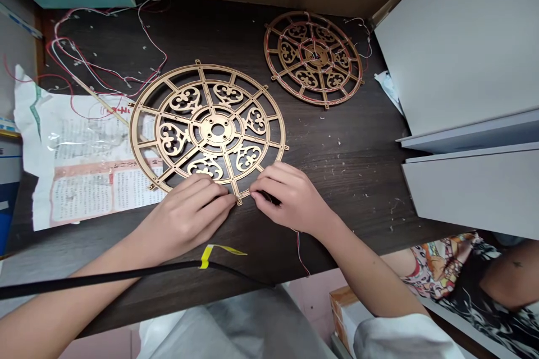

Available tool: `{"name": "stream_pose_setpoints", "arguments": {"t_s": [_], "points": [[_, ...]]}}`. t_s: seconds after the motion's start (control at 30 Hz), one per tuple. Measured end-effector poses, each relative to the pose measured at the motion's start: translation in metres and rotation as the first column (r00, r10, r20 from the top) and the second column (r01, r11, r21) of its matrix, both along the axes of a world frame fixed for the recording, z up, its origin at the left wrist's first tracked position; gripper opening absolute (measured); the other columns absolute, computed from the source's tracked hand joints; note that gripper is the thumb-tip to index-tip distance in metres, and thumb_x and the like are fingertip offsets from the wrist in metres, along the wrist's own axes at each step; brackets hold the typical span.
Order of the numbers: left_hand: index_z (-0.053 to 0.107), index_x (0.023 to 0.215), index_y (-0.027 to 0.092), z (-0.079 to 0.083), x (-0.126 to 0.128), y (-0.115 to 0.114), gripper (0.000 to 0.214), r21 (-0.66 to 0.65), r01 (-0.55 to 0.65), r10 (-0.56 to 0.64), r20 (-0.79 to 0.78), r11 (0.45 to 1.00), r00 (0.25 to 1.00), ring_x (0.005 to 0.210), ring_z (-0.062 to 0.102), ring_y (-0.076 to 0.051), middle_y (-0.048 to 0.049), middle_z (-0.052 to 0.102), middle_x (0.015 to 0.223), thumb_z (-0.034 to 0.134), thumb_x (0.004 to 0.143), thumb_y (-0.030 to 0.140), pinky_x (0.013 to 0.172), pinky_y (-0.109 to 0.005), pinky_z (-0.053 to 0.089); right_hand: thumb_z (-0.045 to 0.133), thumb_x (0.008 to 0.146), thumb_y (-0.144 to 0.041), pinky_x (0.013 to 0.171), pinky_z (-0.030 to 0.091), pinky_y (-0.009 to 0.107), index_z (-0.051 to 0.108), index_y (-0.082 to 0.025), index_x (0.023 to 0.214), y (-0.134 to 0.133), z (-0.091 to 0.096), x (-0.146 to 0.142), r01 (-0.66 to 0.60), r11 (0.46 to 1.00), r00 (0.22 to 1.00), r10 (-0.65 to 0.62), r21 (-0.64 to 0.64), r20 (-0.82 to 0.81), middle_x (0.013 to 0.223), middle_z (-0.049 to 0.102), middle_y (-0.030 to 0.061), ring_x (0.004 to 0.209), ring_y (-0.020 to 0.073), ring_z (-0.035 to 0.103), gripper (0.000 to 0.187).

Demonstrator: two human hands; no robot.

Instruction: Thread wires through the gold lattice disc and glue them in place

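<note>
A round gold-coloured openwork frame (201,76), with spokes, rings and scroll ornaments, lies in front of me, partly on printed paper. My left hand (187,210) is closed at its near rim, the fingertips beside a small tab. Just right of that tab, my right hand (286,193) pinches the rim with thumb and fingers. A thin red-and-white wire (299,252) hangs from beneath my right hand over the table's front edge. Whether the fingertips also hold wire is hidden.
A second round frame (322,90), strung with red and white wire, lies at the back right. Tangled wires (90,70) and printed paper (84,190) lie left. White boxes (463,45) stand right. A black cable (160,270) crosses in front. Another person's arm (511,275) is lower right.
</note>
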State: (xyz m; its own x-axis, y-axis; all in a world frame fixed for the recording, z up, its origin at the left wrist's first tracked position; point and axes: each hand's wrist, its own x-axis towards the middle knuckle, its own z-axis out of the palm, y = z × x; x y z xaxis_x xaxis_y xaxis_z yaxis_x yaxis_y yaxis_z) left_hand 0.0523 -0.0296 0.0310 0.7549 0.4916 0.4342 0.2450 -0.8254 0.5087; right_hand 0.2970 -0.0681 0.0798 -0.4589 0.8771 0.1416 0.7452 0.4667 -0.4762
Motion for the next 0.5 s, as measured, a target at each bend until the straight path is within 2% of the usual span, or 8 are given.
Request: {"name": "stream_pose_setpoints", "arguments": {"t_s": [0.27,0.5], "points": [[0.063,0.111,0.016,-0.0001,-0.001,0.001,0.028,0.01,0.0,0.0,0.001,1.0,1.0,0.09,0.056,-0.014,-0.0035,0.067,0.1,0.072,0.085,0.01,0.091,-0.036,0.052,0.055,0.099,-0.018,0.08,0.042,0.03,0.064,-0.014,0.089,0.0012,0.0042,-0.0019,-0.011,0.999,1.0,0.012,-0.032,0.023,0.088,0.063,0.0022,0.083,0.0127,0.05,0.013],[0.063,0.113,0.014,0.0009,-0.001,0.0012,0.029,0.086,0.005,-0.003,-0.023,0.996,1.0,0.094,0.06,-0.017,-0.006,0.069,0.106,0.072,0.085,0.011,0.09,-0.037,0.052,0.055,0.1,-0.019,0.08,0.042,0.03,0.064,-0.015,0.093,0.0012,0.0025,-0.0035,-0.031,0.999,0.999,0.031,-0.024,0.017,0.091,0.065,0.0032,0.085,0.0132,0.051,0.012]]}}
